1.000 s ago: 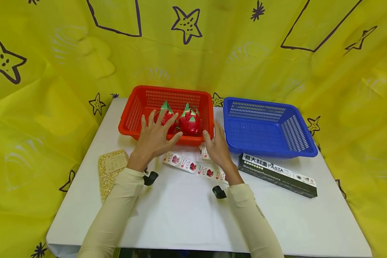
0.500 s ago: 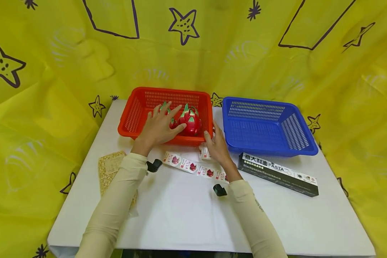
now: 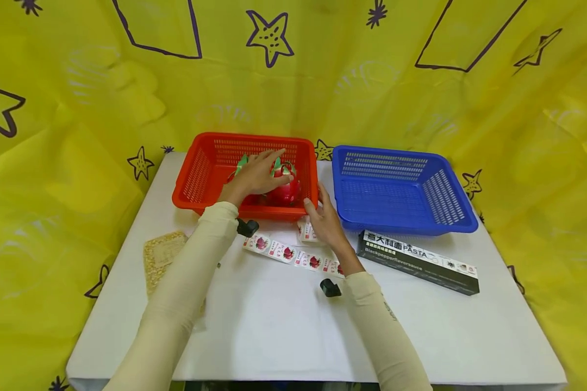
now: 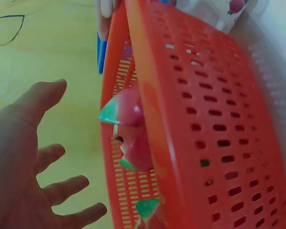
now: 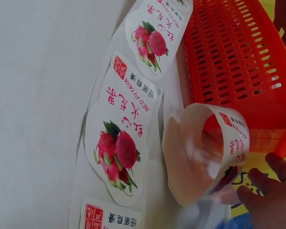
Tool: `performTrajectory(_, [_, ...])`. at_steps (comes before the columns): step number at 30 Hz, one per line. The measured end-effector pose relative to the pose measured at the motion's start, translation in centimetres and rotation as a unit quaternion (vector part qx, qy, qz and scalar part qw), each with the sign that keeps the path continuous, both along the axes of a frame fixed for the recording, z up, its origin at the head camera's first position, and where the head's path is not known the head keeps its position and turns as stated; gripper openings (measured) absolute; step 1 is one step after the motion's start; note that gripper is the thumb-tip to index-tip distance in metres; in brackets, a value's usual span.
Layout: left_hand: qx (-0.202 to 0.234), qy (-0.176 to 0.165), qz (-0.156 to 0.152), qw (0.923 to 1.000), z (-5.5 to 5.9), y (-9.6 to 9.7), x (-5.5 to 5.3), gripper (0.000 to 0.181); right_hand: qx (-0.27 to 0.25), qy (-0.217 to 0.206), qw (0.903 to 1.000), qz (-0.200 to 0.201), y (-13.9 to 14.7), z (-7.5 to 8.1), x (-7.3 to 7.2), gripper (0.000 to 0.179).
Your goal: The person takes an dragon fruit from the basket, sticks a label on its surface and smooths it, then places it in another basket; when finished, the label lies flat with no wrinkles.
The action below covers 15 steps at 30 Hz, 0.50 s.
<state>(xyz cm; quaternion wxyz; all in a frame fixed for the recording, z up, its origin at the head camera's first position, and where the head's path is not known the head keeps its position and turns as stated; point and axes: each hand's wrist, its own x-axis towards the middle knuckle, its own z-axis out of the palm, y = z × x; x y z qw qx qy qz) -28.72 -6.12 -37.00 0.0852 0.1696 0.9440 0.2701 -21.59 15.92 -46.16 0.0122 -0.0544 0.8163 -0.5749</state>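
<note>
"While the left hand (image 3: 259,176) hangs spread, holding nothing, where are the dragon fruits (image 3: 288,194)?"

"In the red basket (image 3: 274,213), green tips upward, its long axis left-to-right. Right hand (image 3: 326,220)'s at its near right corner; gripping, I can't tell."

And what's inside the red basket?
A red dragon fruit with green tips, and to its left another dragon fruit, mostly covered by the left hand in the head view. Whatever lies beneath them can't be seen.

Blue basket (image 3: 447,195), black-and-white pasta box (image 3: 418,264) before it, bag of yellow kernels (image 3: 157,260); yellow starfish-print cloth (image 3: 323,70) behind.
</note>
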Motion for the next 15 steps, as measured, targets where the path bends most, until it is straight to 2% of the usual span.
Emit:
performTrajectory(4, [-0.005,-0.017,0.025,0.9995,-0.3,-1.5,-0.5,0.086,0.013,-0.005,0.9999,0.007,-0.2,-0.1,0.0,0.074])
performTrajectory(9, [-0.023,-0.044,0.054,0.9973,-0.9,-3.6,-0.6,0.087,0.009,0.004,1.0,0.001,-0.1,0.0,0.1,0.073])
performTrajectory(15, [-0.035,-0.082,0.052,0.9947,-2.3,-5.2,-0.9,0.091,0.004,0.0,1.0,0.001,0.3,0.0,0.1,0.073])
